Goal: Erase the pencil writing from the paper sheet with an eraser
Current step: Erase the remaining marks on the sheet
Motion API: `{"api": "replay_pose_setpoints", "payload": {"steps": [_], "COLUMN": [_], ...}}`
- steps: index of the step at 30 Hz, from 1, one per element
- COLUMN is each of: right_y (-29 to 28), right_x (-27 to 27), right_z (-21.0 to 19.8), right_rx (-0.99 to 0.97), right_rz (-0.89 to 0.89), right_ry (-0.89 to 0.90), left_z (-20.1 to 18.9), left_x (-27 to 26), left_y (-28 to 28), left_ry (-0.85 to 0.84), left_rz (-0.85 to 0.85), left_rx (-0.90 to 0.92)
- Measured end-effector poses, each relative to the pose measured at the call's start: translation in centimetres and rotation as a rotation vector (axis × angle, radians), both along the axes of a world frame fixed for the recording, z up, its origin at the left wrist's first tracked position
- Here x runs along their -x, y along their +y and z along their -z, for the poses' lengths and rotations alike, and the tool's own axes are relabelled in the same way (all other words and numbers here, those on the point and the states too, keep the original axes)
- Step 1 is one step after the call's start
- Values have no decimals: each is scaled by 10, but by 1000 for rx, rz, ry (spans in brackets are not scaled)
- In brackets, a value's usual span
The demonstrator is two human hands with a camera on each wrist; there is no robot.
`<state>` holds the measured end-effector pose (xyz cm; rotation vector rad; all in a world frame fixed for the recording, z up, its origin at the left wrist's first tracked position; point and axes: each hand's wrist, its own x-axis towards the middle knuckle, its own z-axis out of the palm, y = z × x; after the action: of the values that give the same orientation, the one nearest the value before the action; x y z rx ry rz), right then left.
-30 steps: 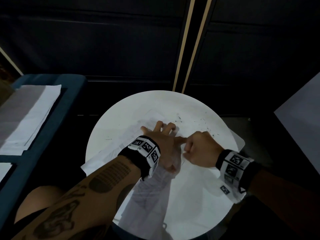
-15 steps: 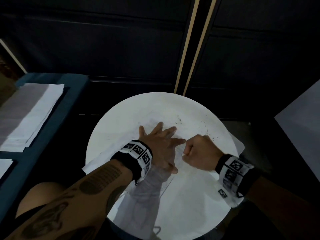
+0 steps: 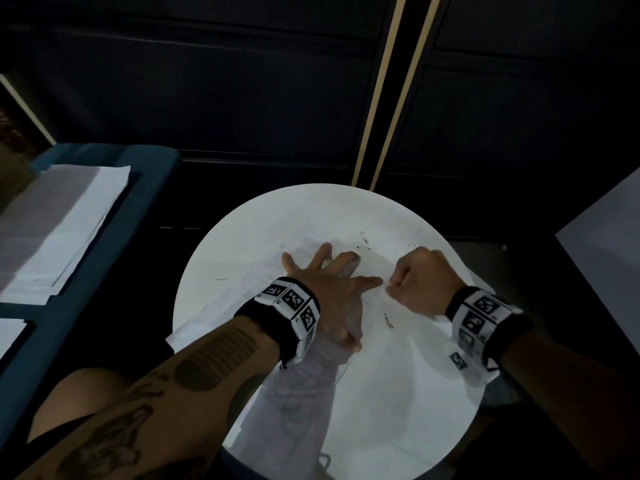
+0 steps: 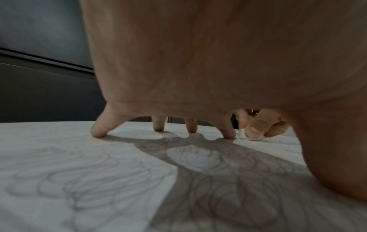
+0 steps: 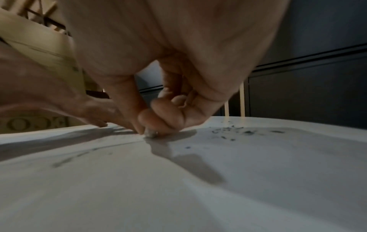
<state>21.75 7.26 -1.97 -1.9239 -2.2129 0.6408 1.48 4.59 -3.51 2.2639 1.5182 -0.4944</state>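
Pinching the eraser against the paper sheet on the round worktop, the right hand now sits farther right than before, while the left hand stays splayed flat, fingertips pressing the sheet.

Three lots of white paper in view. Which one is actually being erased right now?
The wrinkled white sheet on the round white table. The left hand presses it flat, the right hand pinches the small white eraser against it. The stacks on the blue shelf lie untouched.
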Motion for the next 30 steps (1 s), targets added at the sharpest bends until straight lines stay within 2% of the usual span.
{"api": "replay_pose_setpoints", "payload": {"steps": [2,5,10,15,19,24,28,30], "right_y": [-4,-28,0,-35,-6,-37,-11,-15], "right_x": [3,12,2,22,1,21,6,12], "right_z": [2,3,-5,-4,-6,-6,-7,-7], "right_rx": [32,128,19,162,17,131,40,55], "right_rz": [-1,-161,12,-212,29,-186,16,-48], "right_ry": [27,28,-16,-23,-38,-40,-59,-62], "left_z": [-1,-1,1,-1,2,-3,-1,-1], "left_x": [0,-1,-1,1,1,0,-1,0], "left_y": [0,2,1,1,2,2,2,1], "left_ry": [7,21,15,12,4,27,17,20], "left_rz": [4,17,11,26,10,25,15,17], "left_rx": [-1,-12,-15,-6,0,12,22,19]}}
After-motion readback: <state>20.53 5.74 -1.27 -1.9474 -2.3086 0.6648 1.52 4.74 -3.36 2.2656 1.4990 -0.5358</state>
